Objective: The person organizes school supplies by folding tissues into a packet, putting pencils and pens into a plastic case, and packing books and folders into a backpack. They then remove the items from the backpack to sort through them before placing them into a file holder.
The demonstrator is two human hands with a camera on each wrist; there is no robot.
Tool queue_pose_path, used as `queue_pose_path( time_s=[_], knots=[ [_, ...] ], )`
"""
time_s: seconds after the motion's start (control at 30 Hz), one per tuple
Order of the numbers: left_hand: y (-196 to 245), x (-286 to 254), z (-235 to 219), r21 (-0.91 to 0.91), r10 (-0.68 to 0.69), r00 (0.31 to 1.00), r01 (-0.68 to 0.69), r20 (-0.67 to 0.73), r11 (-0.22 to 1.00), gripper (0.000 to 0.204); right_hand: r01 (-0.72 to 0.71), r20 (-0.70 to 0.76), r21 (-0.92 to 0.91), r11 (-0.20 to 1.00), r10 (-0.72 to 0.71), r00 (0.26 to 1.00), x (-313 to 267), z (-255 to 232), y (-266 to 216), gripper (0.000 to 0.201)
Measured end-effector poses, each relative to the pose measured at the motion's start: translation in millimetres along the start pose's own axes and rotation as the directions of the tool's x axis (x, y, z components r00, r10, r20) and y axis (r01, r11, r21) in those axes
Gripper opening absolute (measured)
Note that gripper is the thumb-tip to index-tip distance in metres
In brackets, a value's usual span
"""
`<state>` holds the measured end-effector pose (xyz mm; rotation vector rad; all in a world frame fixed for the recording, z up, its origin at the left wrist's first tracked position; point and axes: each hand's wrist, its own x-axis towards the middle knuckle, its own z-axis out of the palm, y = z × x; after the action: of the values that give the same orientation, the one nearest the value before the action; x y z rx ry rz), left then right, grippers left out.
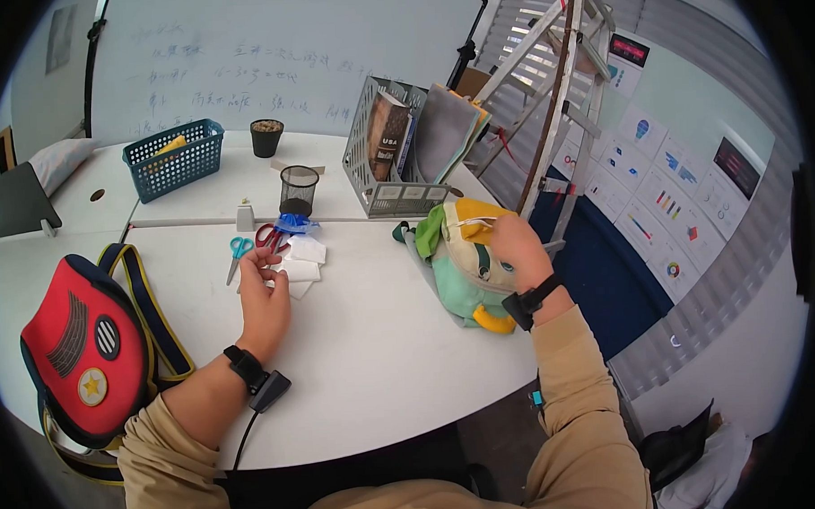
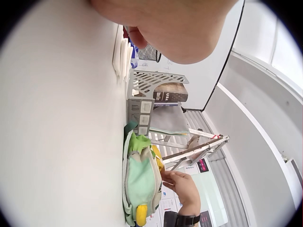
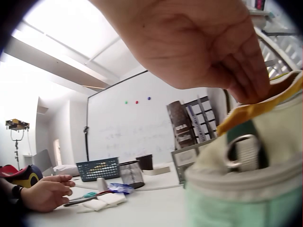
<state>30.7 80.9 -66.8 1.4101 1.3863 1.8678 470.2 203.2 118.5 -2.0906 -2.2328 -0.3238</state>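
Note:
A small backpack (image 1: 466,270) in mint, cream, green and yellow lies on the right of the table. My right hand (image 1: 520,251) is at its top; in the right wrist view the fingers (image 3: 244,78) dip behind the yellow rim of the unzipped opening, which hides their tips. Whether they pinch anything cannot be seen. My left hand (image 1: 267,300) hovers with loosely bent fingers, holding nothing visible, beside white packets (image 1: 302,265), teal scissors (image 1: 239,249) and red-handled scissors (image 1: 265,236). A blue plastic packet (image 1: 296,224) lies just behind them.
A red backpack (image 1: 88,346) lies at the left. Along the back stand a teal basket (image 1: 175,164), a potted plant (image 1: 266,138), a mesh pen holder (image 1: 298,191) and a grey file rack (image 1: 396,196) with books. A ladder (image 1: 555,106) stands behind the right side.

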Motion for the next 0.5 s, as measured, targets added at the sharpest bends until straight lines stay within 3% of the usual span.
queue_pose_path(
  time_s=[0.1, 0.13, 0.23, 0.3, 0.5],
  knots=[
    [4.4, -2.1, -1.1, -0.004, -0.010, 1.000, 0.010, 0.011, 1.000, 0.045, 0.108, -0.224, 0.157, 0.982, -0.071, 0.972, -4.4, 9.6, 24.5, 0.035],
    [4.4, -1.8, -0.8, 0.005, -0.020, 1.000, 0.020, 0.015, 1.000, 0.044, 0.138, -0.124, 0.142, 0.980, -0.121, 0.985, -0.5, 7.4, 28.7, 0.038],
    [-1.6, 0.6, 1.2, 0.033, 0.026, 1.000, -0.025, -0.015, 0.999, 0.043, 0.238, -0.074, 0.056, 0.970, -0.234, 0.969, 24.1, 29.8, 51.5, 0.042],
    [-4.6, 0.6, 1.9, 0.013, 0.010, 1.000, -0.010, -0.011, 1.000, 0.042, 0.107, 0.010, 0.076, 0.991, -0.108, 0.994, 31.9, 29.7, 48.5, 0.043],
    [1.1, -1.1, 1.6, -0.009, 0.017, 1.000, -0.017, -0.013, 1.000, 0.044, 0.143, 0.127, 0.064, 0.988, -0.150, 0.981, 37.0, 9.3, 40.4, 0.042]
  ],
)
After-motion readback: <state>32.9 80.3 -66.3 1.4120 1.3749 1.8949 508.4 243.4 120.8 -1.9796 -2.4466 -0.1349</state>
